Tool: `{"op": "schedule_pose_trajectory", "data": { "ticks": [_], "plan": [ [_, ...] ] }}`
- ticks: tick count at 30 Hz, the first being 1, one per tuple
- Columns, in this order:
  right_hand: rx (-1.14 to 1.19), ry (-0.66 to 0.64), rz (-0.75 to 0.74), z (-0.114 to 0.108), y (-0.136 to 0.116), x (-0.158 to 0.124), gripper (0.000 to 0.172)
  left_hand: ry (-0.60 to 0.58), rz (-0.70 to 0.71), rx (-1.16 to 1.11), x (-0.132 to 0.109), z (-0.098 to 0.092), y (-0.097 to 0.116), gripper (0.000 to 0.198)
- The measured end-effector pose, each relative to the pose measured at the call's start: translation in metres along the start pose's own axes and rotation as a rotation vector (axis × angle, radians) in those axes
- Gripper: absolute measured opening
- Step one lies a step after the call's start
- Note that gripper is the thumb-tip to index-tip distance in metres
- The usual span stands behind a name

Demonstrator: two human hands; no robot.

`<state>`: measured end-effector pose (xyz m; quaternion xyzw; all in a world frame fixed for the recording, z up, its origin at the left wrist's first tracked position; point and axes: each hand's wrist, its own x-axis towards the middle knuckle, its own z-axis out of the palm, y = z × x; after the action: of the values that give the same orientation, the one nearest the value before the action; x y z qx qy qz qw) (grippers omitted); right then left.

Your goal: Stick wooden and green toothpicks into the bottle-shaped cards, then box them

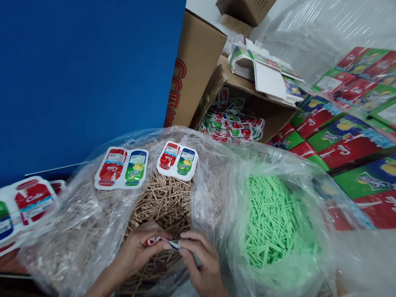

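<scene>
A flat, double-jar-shaped packet [155,241] printed with Cola red is pinched between both hands and seen nearly edge-on. My left hand [143,243] grips its left end between thumb and fingers. Its right end is in the closed fingers of my right hand [202,262]. Beneath them lies an open clear plastic bag full of thin brown sticks [164,196]. Two similar packets rest beyond my hands: the left packet [121,169] on the bag's plastic, the right packet [178,160] at the far edge of the brown sticks.
To the right, a clear bag holds green sticks [271,224]. More printed packets [8,217] are stacked at left. A cardboard box [280,116] with packets inside stands behind, near shrink-wrapped Cola and Sprite boxes [351,139]. A blue panel [77,64] rises at left.
</scene>
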<state>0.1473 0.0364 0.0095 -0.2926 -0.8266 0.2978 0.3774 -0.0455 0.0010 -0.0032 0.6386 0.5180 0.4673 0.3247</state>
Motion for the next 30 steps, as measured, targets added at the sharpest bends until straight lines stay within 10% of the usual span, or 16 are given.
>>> {"op": "schedule_pose_trajectory", "data": {
  "ticks": [6,11,16,20,26,30],
  "plan": [
    [0.158,0.097,0.261,0.01,0.003,-0.007,0.027,0.044,0.03,0.043,-0.003,-0.009,-0.007,0.009],
    [-0.425,-0.367,0.017,0.043,0.022,-0.042,0.024,0.071,0.065,0.067,-0.008,-0.018,-0.011,0.008],
    [-0.692,-0.418,-0.057,0.059,0.036,-0.053,0.016,0.078,0.115,0.065,-0.013,-0.019,-0.014,0.01],
    [-0.39,-0.178,-0.099,0.038,0.026,-0.037,0.021,0.088,0.112,0.058,-0.018,-0.02,-0.013,0.009],
    [0.155,0.576,0.232,0.002,-0.017,-0.019,0.013,0.071,0.109,0.067,-0.019,-0.017,-0.009,0.01],
    [0.398,0.653,0.414,0.001,-0.029,-0.01,0.005,0.055,0.131,0.071,-0.016,-0.011,-0.008,0.012]
  ]
}}
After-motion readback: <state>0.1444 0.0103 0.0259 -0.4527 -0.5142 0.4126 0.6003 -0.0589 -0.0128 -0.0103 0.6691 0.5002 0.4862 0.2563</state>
